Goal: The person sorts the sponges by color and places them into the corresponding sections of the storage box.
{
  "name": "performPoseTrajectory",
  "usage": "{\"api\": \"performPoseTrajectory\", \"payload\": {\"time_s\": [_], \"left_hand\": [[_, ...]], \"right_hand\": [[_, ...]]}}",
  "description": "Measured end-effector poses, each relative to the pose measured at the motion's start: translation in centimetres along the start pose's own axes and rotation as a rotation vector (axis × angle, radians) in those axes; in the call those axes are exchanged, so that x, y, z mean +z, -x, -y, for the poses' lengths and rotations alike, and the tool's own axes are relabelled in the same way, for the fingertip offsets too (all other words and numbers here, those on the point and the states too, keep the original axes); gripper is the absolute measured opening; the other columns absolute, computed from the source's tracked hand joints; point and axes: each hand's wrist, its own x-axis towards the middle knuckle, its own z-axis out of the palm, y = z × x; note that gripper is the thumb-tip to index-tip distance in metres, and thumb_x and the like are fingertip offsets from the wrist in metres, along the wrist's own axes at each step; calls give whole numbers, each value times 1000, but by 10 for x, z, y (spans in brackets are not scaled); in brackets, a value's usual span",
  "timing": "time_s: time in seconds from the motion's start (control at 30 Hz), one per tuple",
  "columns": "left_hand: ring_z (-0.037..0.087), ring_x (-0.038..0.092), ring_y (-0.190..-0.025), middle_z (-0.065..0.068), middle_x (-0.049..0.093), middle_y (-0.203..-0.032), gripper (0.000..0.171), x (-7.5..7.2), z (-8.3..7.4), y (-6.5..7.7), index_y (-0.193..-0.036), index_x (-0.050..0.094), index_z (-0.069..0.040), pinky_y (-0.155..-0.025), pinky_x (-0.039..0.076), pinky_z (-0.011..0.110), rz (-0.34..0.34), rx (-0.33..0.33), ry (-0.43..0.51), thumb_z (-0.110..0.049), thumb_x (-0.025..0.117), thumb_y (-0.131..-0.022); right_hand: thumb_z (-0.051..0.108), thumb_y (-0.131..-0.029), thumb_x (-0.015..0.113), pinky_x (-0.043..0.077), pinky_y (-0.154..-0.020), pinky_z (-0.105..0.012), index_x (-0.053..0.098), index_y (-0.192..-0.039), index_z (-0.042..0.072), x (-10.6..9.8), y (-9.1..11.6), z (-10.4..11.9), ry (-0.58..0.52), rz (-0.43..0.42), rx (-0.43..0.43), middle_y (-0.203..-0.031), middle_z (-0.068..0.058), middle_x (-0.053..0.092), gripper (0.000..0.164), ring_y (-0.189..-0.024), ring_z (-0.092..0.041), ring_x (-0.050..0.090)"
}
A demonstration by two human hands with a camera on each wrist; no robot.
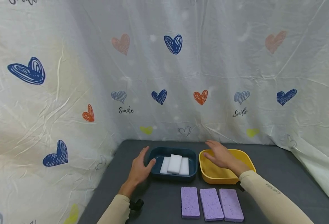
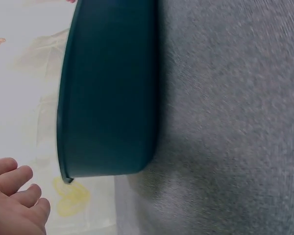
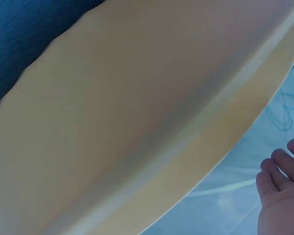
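Observation:
My left hand [image 1: 138, 169] is at the left end of a dark blue plastic tub [image 1: 167, 177], thumb and fingers spread apart near its rim. Inside that tub lie three white sponge blocks [image 1: 174, 164], the middle one resting over the other two. Over the yellow tub [image 1: 220, 180] reaches my right hand [image 1: 223, 156], its fingers extended and nothing in its grasp. In the left wrist view, the left fingers [image 2: 27, 196] are relaxed beside the blue tub's end. Loosely straight right fingers [image 3: 281, 171] show past the yellow rim in the right wrist view.
Three purple sponges [image 1: 211, 204] lie in a row on the dark grey tabletop [image 1: 159, 202], in front of the tubs. A white curtain [image 1: 223, 62] printed with hearts hangs behind the table and along its left side.

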Motion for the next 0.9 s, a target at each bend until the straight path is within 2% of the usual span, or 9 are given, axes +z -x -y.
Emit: {"api": "performPoseTrajectory", "payload": {"time_s": [0.3, 0.57, 0.9], "left_hand": [[48, 41, -158, 24, 43, -171, 73, 1, -19, 1, -167, 44, -9, -123, 38, 72, 13, 114, 0, -33, 70, -103], [42, 40, -161, 18, 44, -173, 77, 2, -39, 3, -168, 42, -10, -124, 38, 69, 80, 185, 16, -36, 71, -102], [39, 47, -157, 12, 46, -173, 77, 8, -56, 13, -169, 41, -13, -122, 41, 68, 138, 252, 33, -35, 70, -101]], "right_hand": [[33, -108, 67, 41, -120, -71, 55, -153, -10, -7, 19, -25, 18, -37, 44, -158, -32, 55, 63, -148, -53, 50], [30, -109, 67, 40, -122, -69, 53, -153, -13, -15, 37, -47, 30, -48, 96, -158, -34, 53, 63, -148, -55, 49], [29, -108, 67, 41, -119, -72, 52, -151, -15, -18, 56, -67, 47, -52, 192, -156, -39, 53, 64, -143, -58, 51]]}}
